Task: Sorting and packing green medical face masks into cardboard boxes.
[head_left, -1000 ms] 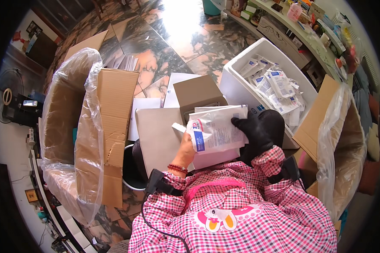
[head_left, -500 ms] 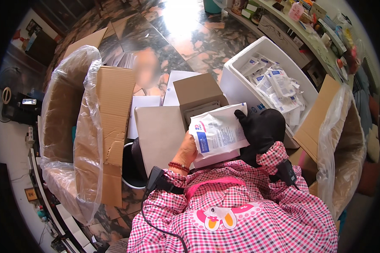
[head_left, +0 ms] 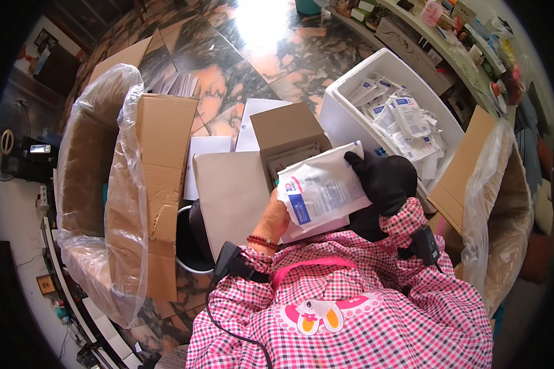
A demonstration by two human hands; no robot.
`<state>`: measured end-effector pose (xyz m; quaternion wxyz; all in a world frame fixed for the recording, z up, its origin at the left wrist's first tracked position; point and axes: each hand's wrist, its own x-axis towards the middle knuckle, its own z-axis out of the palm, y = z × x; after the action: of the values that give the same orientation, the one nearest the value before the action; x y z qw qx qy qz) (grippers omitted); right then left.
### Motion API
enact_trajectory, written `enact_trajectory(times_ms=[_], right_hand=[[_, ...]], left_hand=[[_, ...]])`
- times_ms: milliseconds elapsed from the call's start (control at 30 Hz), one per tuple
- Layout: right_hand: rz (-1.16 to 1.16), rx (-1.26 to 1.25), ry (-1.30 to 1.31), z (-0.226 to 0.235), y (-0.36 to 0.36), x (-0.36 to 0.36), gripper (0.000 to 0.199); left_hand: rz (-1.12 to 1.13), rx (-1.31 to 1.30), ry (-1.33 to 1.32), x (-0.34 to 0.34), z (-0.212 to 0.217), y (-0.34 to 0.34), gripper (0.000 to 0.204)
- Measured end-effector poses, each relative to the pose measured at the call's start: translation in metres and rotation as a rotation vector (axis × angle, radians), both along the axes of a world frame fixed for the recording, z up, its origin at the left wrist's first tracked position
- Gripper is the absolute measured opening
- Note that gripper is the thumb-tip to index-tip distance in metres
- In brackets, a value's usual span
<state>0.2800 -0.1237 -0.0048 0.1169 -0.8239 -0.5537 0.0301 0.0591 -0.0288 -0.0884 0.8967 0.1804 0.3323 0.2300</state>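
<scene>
A flat white pouch [head_left: 329, 192] with blue and pink print is held up in front of my chest, between both hands. My left hand [head_left: 273, 216], bare with a red bead bracelet at the wrist, grips its left edge; most of those fingers are behind the pouch. My right hand [head_left: 385, 184], in a black glove, pinches the right edge with the thumb on the front. Right behind the pouch stands an open cardboard box [head_left: 286, 128], a stack of flat pouches [head_left: 294, 157] inside it. The pouch hides part of this box.
To the right, a white foam box [head_left: 345, 130] holds a heap of similar pouches [head_left: 406, 120]. Large cartons lined with clear plastic flank me, one left [head_left: 163, 154] and one right [head_left: 465, 157]. A dark-lined bin [head_left: 194, 267] stands beside the left carton. Marbled floor [head_left: 228, 74] lies beyond.
The pouch has tilted, its right end turning slightly downward toward me, with both hands still on it. The view has shifted a little.
</scene>
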Motion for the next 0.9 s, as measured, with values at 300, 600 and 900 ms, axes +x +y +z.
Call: enact_trajectory(times_ms=[300,600,900], right_hand=[[-0.203,0.512,0.451,-0.067,-0.04,0.169,0.035],[-0.645,0.738,1.559,-0.049,-0.028,0.206,0.035],[0.336,-0.046,0.679,-0.112,0.084,0.006,0.048]], left_hand=[[0.003,0.313,0.154,-0.012,0.017,0.022,0.038],[-0.135,0.484,0.453,-0.013,-0.033,0.019,0.038],[-0.646,1.255,0.714,-0.005,-0.016,0.01,0.038]])
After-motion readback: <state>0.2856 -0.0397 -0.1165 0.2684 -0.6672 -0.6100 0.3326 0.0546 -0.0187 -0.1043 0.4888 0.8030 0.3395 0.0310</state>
